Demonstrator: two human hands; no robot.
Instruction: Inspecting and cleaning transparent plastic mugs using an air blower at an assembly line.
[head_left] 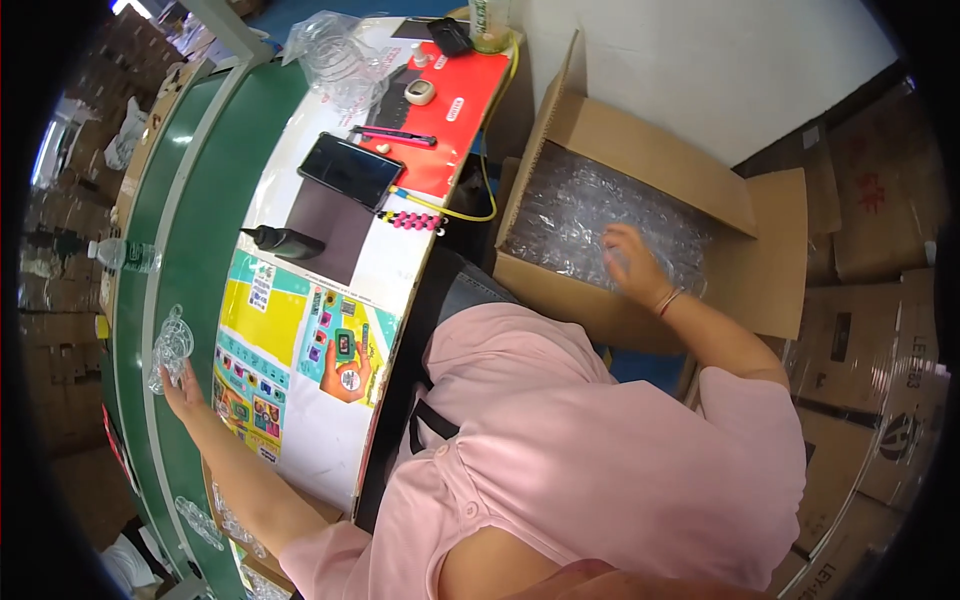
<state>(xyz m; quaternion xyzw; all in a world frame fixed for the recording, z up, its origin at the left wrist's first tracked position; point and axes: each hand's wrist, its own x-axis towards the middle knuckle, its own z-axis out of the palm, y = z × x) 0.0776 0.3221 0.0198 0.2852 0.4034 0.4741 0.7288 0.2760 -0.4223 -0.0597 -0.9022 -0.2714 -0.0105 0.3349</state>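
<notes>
My left hand (pixel 183 391) reaches out over the green conveyor belt at the left, its fingers closed on the lower end of a clear plastic piece (pixel 174 340) with rounded, looped outlines. My right hand (pixel 634 264) is above an open cardboard box (pixel 567 290), fingers apart and slightly bent, with nothing I can make out in them. Shiny clear plastic pieces (pixel 590 190) fill the box. More clear pieces (pixel 199 522) lie on the belt nearer to me.
Between belt and box, a worktop bears a black phone (pixel 352 170), a pink-black cutter (pixel 395 135), a dark bottle (pixel 285 241), a yellow cable (pixel 462 213) and a heap of clear plastic (pixel 340 65). A water bottle (pixel 122 254) lies across the belt. Cartons (pixel 850 400) are stacked at right.
</notes>
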